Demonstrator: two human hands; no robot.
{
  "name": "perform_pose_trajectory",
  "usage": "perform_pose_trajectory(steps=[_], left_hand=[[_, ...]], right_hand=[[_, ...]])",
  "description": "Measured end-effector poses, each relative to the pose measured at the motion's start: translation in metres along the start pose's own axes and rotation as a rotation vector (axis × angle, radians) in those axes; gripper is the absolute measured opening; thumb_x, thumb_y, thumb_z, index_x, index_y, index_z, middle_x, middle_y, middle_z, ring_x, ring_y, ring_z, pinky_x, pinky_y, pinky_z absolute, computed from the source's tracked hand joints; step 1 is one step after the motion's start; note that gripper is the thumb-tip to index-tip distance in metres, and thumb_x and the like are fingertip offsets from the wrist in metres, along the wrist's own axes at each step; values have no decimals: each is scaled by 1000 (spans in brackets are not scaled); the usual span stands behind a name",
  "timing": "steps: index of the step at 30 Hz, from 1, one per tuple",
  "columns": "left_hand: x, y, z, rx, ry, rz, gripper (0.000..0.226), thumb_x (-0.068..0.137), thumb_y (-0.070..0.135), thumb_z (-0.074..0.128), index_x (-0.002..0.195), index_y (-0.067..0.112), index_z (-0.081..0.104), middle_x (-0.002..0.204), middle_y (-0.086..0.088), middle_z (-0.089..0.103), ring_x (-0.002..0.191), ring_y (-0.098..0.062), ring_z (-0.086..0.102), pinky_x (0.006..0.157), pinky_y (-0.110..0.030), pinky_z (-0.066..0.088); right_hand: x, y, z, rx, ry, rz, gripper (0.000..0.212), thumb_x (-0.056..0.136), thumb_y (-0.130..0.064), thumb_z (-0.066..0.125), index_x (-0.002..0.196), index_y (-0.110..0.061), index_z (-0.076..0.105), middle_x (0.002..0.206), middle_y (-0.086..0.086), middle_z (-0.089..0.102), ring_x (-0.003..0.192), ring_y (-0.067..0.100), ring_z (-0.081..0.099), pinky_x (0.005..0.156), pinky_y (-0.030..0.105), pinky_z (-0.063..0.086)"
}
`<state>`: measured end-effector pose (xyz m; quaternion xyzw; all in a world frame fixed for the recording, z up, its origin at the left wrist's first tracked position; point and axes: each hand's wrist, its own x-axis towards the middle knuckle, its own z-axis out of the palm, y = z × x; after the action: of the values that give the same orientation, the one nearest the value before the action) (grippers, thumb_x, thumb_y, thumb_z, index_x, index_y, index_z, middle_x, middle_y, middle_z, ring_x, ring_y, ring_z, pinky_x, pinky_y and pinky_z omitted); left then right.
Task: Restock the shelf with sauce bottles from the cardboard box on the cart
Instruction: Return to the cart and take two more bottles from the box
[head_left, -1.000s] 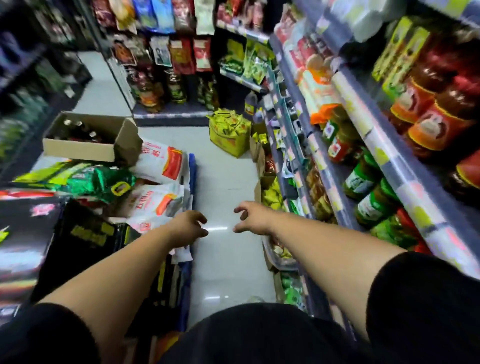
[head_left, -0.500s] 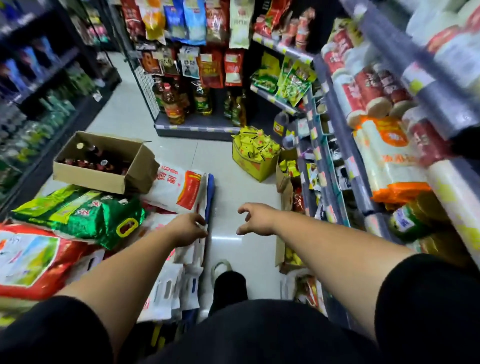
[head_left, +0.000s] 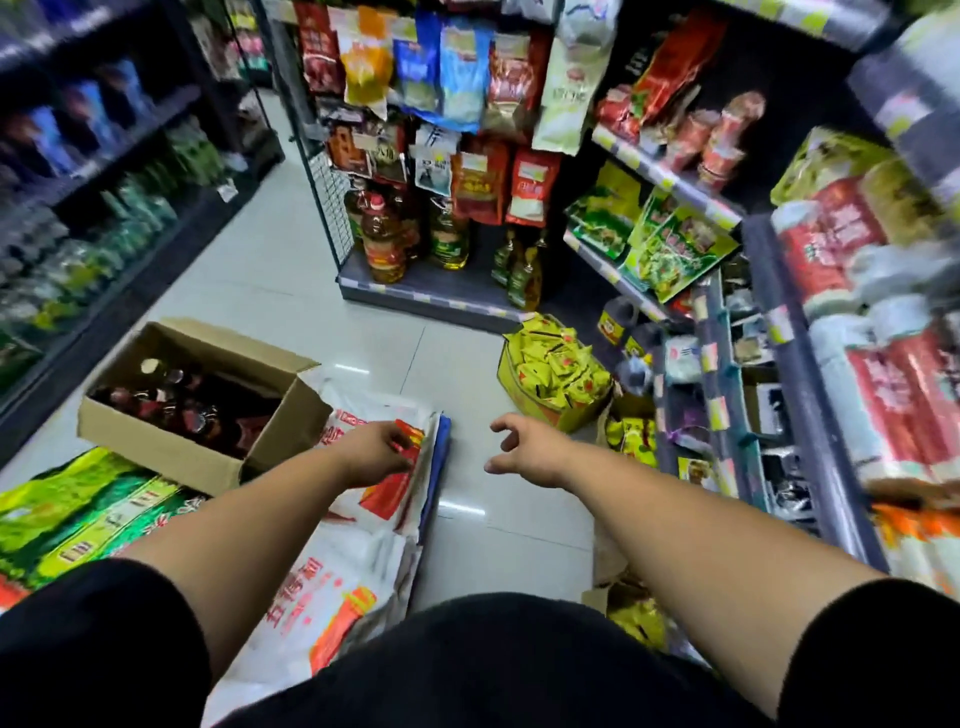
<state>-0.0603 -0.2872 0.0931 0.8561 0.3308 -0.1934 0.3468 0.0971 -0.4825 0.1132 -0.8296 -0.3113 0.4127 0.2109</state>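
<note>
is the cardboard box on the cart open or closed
Open: the flaps of the brown cardboard box are folded outward, and the caps of dark sauce bottles show inside it.

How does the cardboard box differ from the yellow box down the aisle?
The cardboard box is plain brown and holds dark bottles; the yellow box is heaped with yellow packets. The cardboard box rests on sacks; the yellow box on the floor. Both are open-topped.

brown cardboard box (head_left: 161, 441); dark-red sauce bottles (head_left: 182, 410)
</note>
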Motion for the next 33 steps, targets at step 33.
perform_pose_trajectory(steps=[33], left_hand=[[66, -129, -128, -833, 828, -865, 35, 83, 18, 70, 117, 19, 62, 106, -7, 65, 83, -19, 58, 72, -24, 42]], right_hand=[[361, -326, 11, -587, -762, -681, 60, 82, -29, 76, 135, -24, 51, 119, 7, 60, 103, 28, 63, 87, 42, 58]])
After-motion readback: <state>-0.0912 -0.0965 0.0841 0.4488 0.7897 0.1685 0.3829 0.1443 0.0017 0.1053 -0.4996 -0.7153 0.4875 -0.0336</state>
